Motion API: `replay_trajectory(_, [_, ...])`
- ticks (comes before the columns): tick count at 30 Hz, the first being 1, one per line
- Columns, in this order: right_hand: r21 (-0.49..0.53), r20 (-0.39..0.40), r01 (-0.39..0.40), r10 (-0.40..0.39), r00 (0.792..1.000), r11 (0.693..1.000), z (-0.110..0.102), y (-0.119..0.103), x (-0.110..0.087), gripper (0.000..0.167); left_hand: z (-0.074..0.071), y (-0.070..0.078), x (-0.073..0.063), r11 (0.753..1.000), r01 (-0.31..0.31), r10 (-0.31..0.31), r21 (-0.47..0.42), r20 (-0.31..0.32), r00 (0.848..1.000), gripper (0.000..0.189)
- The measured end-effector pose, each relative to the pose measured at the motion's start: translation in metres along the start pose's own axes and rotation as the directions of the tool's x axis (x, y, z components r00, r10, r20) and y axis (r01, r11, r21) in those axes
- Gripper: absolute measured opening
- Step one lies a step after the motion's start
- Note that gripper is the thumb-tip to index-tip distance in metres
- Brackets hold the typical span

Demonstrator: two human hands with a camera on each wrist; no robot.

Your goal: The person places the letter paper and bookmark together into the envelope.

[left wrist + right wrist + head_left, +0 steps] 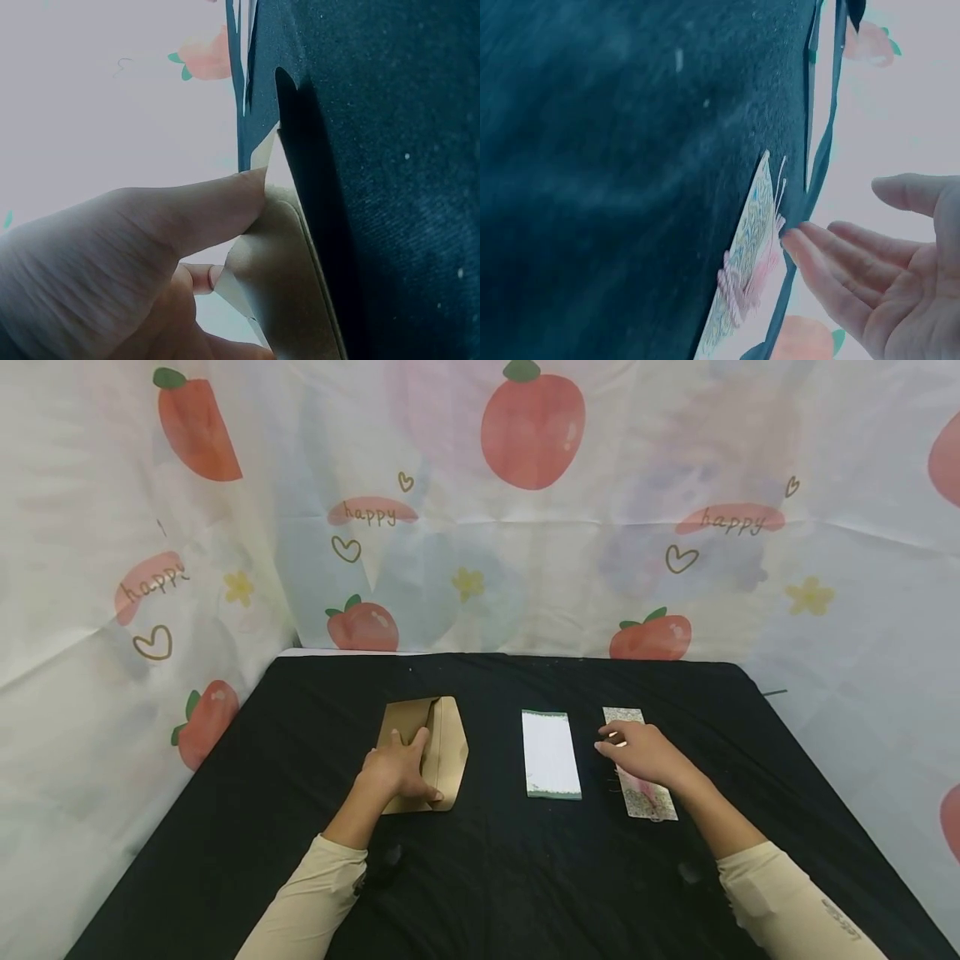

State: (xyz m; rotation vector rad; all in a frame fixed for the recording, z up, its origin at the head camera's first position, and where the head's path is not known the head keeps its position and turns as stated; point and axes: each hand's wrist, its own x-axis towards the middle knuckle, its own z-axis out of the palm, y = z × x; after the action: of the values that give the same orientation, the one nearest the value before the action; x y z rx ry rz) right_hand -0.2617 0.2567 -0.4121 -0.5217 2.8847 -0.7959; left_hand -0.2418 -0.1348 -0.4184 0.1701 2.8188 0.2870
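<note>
A gold-brown paper envelope (452, 747) lies at the left of the black cloth, its pointed flap turned right. My left hand (395, 770) lies over the envelope and grips it near the mouth, with thumb and fingers spread apart. In the left wrist view the thumb presses the envelope (292, 262) beside the flap, while the other fingertips are partly hidden. A speckled patterned bookmark (660, 806) with a pink tassel lies at the right. Over the bookmark hovers my right hand (643, 753), fingers loosely bent and apart from the thumb. Nothing sits in its grasp.
A white card (551, 756) with green bands at both ends lies flat between the envelope and the bookmark. Black cloth (517, 893) covers the table. Behind and at both sides hangs a pale sheet (465, 443) printed with fruit.
</note>
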Motion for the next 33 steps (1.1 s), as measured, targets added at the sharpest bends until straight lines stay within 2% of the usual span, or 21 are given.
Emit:
replay_trajectory(3, [0.084,0.017,-0.065,0.064,0.998,0.994,0.001,-0.001,0.002,0.047,0.0,0.0,0.0,1.0,-0.001,0.001,-0.002,0.0,1.0,0.097])
replay_trajectory(7, [0.2,0.067,-0.132,0.121,0.99,0.971,0.002,-0.005,0.004,0.052,0.0,0.002,0.0,1.0,-0.003,0.003,-0.004,0.003,1.0,0.096])
replay_trajectory(13, [0.274,0.108,-0.178,0.153,0.982,0.945,0.006,-0.01,0.011,0.057,-0.001,0.002,0.001,1.0,-0.004,0.004,-0.003,0.008,1.0,0.095])
replay_trajectory(19, [0.299,0.138,-0.193,0.158,0.978,0.935,0.013,-0.014,0.019,0.057,0.0,0.002,0.0,1.0,-0.006,0.006,-0.005,0.005,1.0,0.095])
replay_trajectory(27, [0.265,0.164,-0.203,0.163,0.973,0.943,0.018,-0.022,0.023,0.054,0.0,0.003,-0.003,1.0,0.018,-0.018,0.0,0.016,1.0,0.104])
replay_trajectory(33, [0.254,0.154,-0.213,0.178,0.972,0.943,0.022,-0.023,0.025,0.05,0.001,0.005,-0.001,1.0,0.017,-0.016,-0.003,0.026,1.0,0.107])
